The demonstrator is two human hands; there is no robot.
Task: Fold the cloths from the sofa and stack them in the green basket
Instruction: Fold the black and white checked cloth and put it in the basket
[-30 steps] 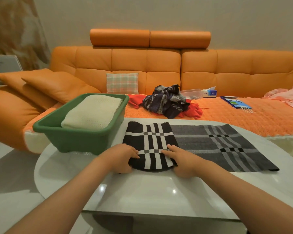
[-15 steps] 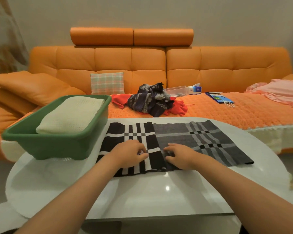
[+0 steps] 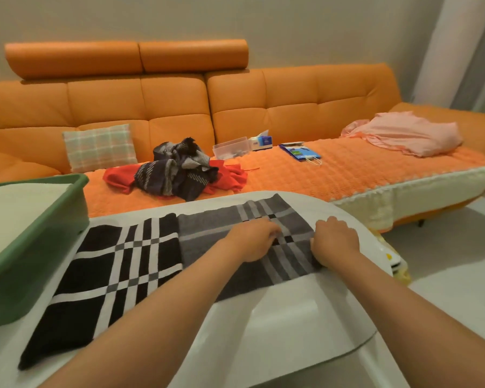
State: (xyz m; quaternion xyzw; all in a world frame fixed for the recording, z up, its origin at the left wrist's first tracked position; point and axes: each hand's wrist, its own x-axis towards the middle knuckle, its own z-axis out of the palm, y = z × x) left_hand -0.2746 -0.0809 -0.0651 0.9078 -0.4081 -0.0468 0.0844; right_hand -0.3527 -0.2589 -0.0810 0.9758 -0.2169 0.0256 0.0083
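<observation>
Bottom of frame: white table (image 3: pixel 291 317), two bare forearms reaching up across it. 
On table, lower left to centre: plaid cloth (image 3: pixel 118 275), laid flat, black half at left, grey half at right. 
Centre: left hand (image 3: pixel 252 239) on grey half, fingers curled down, pinching plaid cloth at the dark checks. 
Just right of it: right hand (image 3: pixel 335 242), fingers curled round the plaid cloth's right edge, gripping it near table rim. 
Left edge: green basket (image 3: pixel 39 236) on table, just beside the black half; touching or not, cannot tell. 
Inside basket: folded cream cloth (image 3: pixel 20 203). 
Behind table: orange sofa (image 3: pixel 291 107) across the whole width, quilted orange cover on seat. 
On seat, centre left: dark striped pile (image 3: pixel 177 175) lying on red cloth (image 3: pixel 118 177). 
Left of pile: checked pillow (image 3: pixel 100 147) leaning on backrest. 
Right of pile: clear box (image 3: pixel 231 148), tissue box (image 3: pixel 262 141), blue bag (image 3: pixel 300 152). 
Right side of seat: pink cloth (image 3: pixel 403 134), crumpled.
</observation>
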